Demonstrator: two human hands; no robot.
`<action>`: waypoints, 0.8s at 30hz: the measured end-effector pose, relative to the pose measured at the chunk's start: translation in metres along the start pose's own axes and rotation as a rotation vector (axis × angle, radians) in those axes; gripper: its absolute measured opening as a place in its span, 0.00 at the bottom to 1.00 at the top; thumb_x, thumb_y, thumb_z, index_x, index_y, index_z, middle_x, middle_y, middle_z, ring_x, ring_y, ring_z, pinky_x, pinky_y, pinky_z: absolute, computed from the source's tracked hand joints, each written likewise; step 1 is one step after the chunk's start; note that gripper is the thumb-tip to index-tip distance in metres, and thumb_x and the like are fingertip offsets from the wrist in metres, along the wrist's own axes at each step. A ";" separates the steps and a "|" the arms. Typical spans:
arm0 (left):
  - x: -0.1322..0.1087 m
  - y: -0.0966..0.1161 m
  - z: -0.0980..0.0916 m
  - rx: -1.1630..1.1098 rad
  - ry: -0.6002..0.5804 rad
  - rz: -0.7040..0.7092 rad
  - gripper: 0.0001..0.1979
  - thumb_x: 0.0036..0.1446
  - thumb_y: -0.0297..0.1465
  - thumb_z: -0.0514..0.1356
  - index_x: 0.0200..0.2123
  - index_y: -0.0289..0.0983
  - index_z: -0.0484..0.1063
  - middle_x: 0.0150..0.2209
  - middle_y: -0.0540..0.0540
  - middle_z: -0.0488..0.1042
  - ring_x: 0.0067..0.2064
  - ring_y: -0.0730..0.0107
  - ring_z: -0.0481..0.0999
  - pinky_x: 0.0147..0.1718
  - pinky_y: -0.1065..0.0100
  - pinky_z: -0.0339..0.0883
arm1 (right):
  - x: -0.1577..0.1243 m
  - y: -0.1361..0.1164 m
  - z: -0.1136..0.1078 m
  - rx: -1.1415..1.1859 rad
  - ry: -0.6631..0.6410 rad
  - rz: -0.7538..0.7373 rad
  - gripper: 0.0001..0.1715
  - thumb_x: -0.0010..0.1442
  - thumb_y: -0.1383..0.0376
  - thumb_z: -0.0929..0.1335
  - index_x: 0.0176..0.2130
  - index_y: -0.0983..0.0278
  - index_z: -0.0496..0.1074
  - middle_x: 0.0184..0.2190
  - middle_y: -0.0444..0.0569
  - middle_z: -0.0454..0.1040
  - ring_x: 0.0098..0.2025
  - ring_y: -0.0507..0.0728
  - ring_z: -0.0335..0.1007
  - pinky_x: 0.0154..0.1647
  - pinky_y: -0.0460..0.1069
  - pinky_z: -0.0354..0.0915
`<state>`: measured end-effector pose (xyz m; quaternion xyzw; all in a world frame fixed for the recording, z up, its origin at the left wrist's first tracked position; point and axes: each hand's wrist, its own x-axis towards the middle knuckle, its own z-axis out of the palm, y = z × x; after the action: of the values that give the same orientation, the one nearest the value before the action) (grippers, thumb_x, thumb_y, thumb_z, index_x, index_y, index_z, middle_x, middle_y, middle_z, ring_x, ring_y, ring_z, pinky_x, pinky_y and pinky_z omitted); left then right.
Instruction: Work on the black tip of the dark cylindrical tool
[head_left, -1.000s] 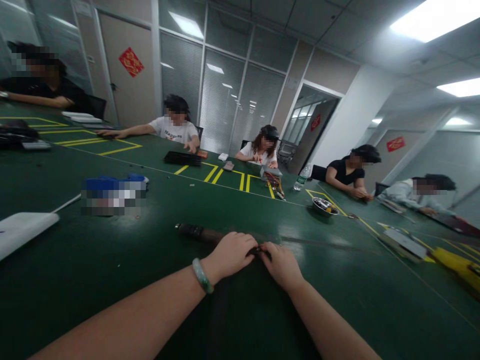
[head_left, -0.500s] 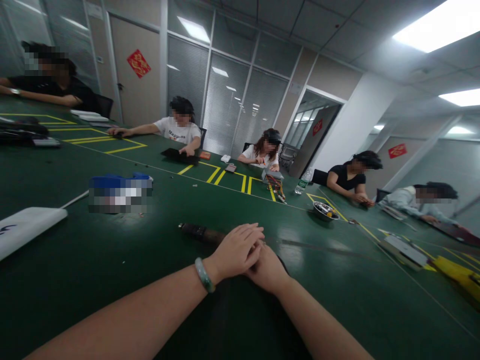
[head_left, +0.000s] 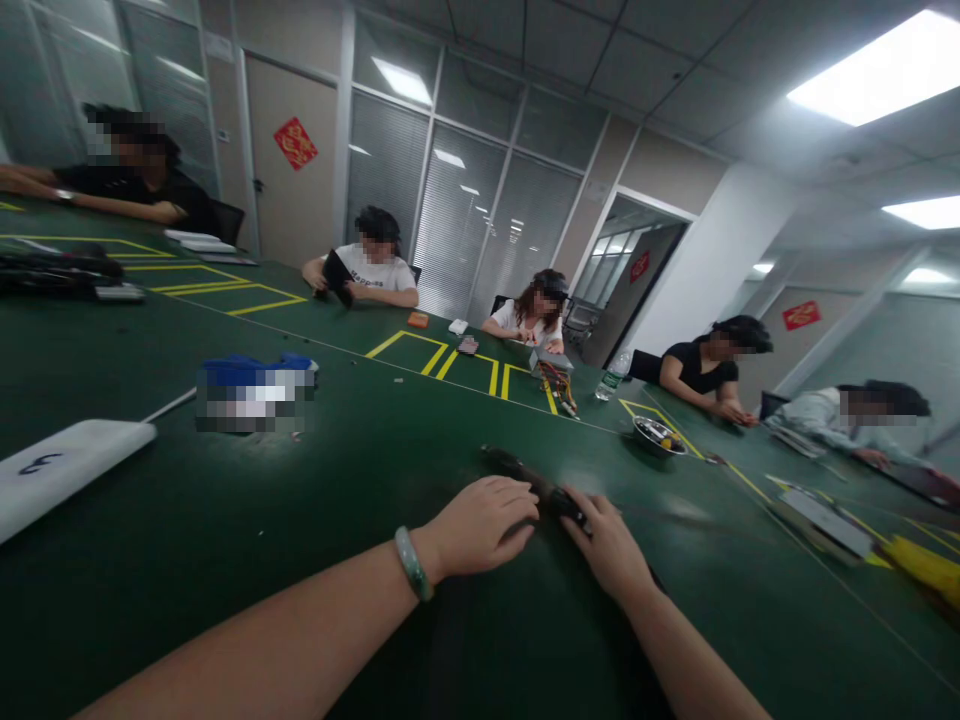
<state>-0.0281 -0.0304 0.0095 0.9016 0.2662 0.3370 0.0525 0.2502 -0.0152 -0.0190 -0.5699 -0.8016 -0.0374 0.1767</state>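
**Firm Pinch, Twelve O'Clock**

My right hand [head_left: 607,548] pinches a dark strap [head_left: 525,473] lying at 12 o'clock on the green table [head_left: 150,560]. My left hand [head_left: 476,525] sits just beside the strap, its grip impossible to tell. A steel bowl [head_left: 658,436] stands at 1 o'clock, a water bottle [head_left: 613,376] beyond it.

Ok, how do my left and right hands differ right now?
Your left hand wears a pale green bangle at the wrist; your right hand has a bare wrist. The left hand's fingers point sideways, towards the right hand; the right hand's fingers point forward onto a dark elongated object. Both hands are bare and sit low over the green table.
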 end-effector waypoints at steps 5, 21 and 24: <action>-0.006 -0.012 0.015 -0.013 -0.117 -0.083 0.18 0.65 0.41 0.51 0.54 0.43 0.69 0.57 0.48 0.70 0.60 0.62 0.65 0.60 0.57 0.55 | -0.066 0.131 -0.024 -0.162 0.019 0.456 0.36 0.62 0.43 0.54 0.64 0.52 0.56 0.38 0.51 0.66 0.43 0.67 0.69 0.47 0.60 0.65; -0.019 -0.032 0.043 0.014 -0.290 -0.143 0.32 0.65 0.51 0.44 0.67 0.43 0.50 0.68 0.43 0.47 0.69 0.54 0.43 0.63 0.49 0.43 | -0.105 0.177 -0.049 -0.428 0.299 0.918 0.55 0.50 0.32 0.57 0.67 0.58 0.52 0.62 0.68 0.54 0.63 0.80 0.47 0.53 0.74 0.52; -0.021 -0.036 0.043 0.023 -0.290 -0.144 0.32 0.65 0.51 0.45 0.67 0.43 0.50 0.68 0.43 0.48 0.69 0.54 0.44 0.63 0.50 0.42 | -0.055 0.094 -0.036 -0.269 0.405 0.436 0.47 0.60 0.41 0.56 0.69 0.55 0.38 0.69 0.54 0.40 0.69 0.70 0.32 0.63 0.72 0.39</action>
<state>-0.0298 -0.0070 -0.0450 0.9198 0.3237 0.1956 0.1041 0.3616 -0.0415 -0.0168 -0.7273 -0.5972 -0.2167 0.2597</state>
